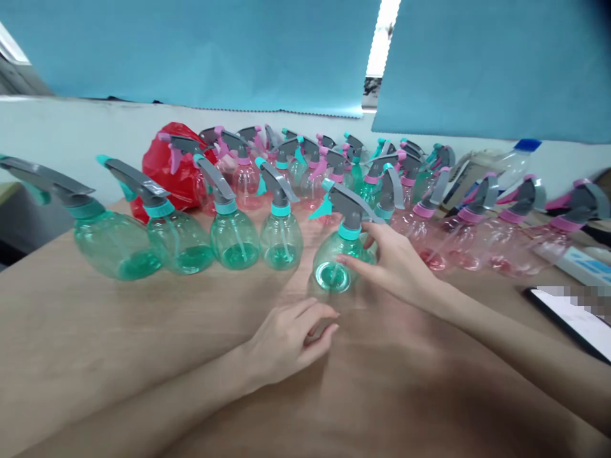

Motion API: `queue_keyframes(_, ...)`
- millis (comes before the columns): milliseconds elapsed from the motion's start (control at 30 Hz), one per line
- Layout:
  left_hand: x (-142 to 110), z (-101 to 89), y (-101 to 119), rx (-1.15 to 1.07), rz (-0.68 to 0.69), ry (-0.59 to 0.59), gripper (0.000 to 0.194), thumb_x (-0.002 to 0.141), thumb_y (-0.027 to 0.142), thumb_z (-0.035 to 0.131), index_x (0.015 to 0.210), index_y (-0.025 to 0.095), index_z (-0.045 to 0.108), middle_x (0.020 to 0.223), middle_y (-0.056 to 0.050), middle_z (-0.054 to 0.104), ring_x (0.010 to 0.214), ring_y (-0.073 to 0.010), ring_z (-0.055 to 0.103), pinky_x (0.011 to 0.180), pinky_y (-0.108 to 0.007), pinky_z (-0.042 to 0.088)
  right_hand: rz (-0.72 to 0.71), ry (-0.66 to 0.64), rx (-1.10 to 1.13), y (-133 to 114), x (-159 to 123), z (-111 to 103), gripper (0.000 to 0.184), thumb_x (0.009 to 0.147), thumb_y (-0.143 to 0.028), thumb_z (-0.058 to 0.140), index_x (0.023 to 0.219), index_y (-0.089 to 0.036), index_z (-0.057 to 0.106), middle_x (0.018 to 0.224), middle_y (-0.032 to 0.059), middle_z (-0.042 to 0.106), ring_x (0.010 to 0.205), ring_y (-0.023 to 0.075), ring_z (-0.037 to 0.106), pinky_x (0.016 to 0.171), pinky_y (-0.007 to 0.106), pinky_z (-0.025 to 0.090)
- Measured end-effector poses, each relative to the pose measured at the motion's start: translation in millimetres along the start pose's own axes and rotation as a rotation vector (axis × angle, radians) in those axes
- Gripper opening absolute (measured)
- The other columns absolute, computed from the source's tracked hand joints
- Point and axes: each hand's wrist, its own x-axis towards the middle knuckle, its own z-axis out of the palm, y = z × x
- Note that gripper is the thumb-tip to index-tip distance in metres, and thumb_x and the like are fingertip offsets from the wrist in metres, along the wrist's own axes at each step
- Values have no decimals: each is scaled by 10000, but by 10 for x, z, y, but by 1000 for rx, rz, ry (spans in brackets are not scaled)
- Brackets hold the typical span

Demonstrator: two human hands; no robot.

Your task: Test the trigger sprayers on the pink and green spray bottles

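Observation:
My right hand (394, 264) is wrapped round a green spray bottle (337, 257) with a grey trigger head, tilted toward me just above the wooden table (119, 356). Fingers sit on the bottle's right side and neck. My left hand (291, 337) rests on the table just below that bottle, fingers loosely curled, holding nothing I can see. To the left stands a row of several green spray bottles (233, 238) with grey and teal heads.
Many more green and pink spray bottles (429, 219) crowd the back and right of the table. A red plastic bag (179, 168) lies at the back left. A phone or tablet (573, 318) lies at the right edge. Blue curtains hang behind.

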Motion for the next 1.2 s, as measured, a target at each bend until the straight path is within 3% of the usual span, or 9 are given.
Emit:
queue_keyframes(167, 11, 2, 4, -24, 3, 1, 108, 921, 153, 491, 957, 157, 594, 612, 49, 506, 471, -95, 458, 482, -215, 390, 34, -41, 10, -28, 185, 124, 531, 809, -587, 618, 1104, -148, 584, 945, 118, 681, 823, 277, 660, 708, 400, 506)
queue_keyframes(333, 3, 12, -3, -38, -7, -19, 106, 920, 151, 492, 949, 152, 594, 621, 45, 524, 478, -93, 462, 483, -213, 392, 77, -45, 7, -37, 292, 193, 549, 817, -500, 641, 1163, -80, 569, 1086, 190, 663, 973, 325, 645, 787, 436, 505)
queue_keyframes(533, 6, 25, -19, -48, -24, -37, 106, 920, 153, 504, 981, 157, 591, 660, 38, 566, 507, -88, 506, 508, -199, 417, 133, -49, 32, -26, 420, 260, 539, 798, -433, 667, 1204, -94, 563, 1174, 193, 650, 1069, 346, 623, 879, 478, 491)
queue_keyframes(767, -2, 28, -15, -43, -41, -59, 113, 907, 133, 516, 981, 143, 600, 664, 38, 566, 509, -85, 509, 513, -194, 418, 123, -31, 72, 7, 445, 318, 545, 820, -426, 641, 1258, -123, 525, 1198, 185, 650, 1096, 354, 621, 891, 509, 489)
queue_keyframes(900, 5, 22, -10, -38, -57, -74, 114, 908, 131, 511, 980, 147, 599, 672, 36, 574, 510, -86, 506, 521, -195, 420, 101, -14, 120, -32, 354, 223, 604, 816, -452, 661, 1297, -127, 491, 1302, 187, 599, 1156, 327, 597, 922, 476, 484)
queue_keyframes(967, 7, 15, -16, -33, -67, -84, 116, 910, 134, 504, 977, 154, 597, 685, 33, 583, 520, -88, 509, 527, -197, 422, 88, -7, 136, -37, 260, 94, 557, 829, -445, 657, 1281, -157, 507, 1298, 150, 612, 1045, 282, 649, 855, 427, 513)
queue_keyframes(1033, 5, 8, -27, -28, -74, -102, 120, 910, 133, 499, 972, 160, 597, 699, 29, 588, 531, -91, 512, 529, -199, 420, 97, 12, 122, -2, 142, -76, 438, 847, -434, 640, 1191, -171, 572, 1159, 109, 685, 776, 212, 673, 723, 378, 522)
queue_keyframes(1100, -1, 2, -42, -24, -77, -122, 122, 908, 132, 498, 971, 164, 598, 706, 28, 590, 536, -91, 511, 528, -199, 417, 138, 31, 97, 79, 22, -251, 300, 854, -430, 631, 1033, -190, 639, 994, 65, 720, 558, 142, 584, 619, 341, 490)
queue_keyframes(1200, -9, -2, -59, -16, -76, -130, 124, 911, 139, 498, 980, 164, 598, 704, 30, 589, 535, -91, 507, 532, -201, 415, 218, 92, 63, 245, -108, -441, 242, 860, -430, 619, 941, -204, 657, 747, 14, 692, 481, 123, 508, 578, 324, 454)
